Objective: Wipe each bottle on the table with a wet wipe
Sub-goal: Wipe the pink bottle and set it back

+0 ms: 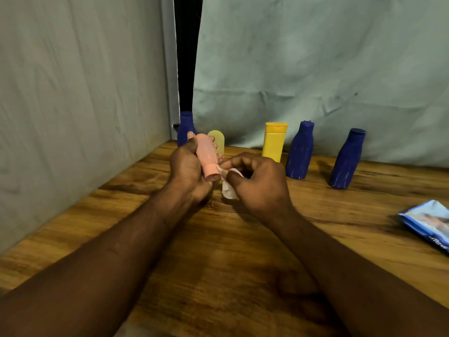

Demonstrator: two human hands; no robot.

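Left hand (187,169) grips the glossy pink bottle (206,154), tilted cap-down above the table (218,263) near its far-left corner; right hand (260,181) pinches a crumpled white wet wipe (228,188) against the cap; pale bottle (218,139) half hidden behind; yellow bottle (274,142) on far edge; wipes pack (427,222) at right edge.
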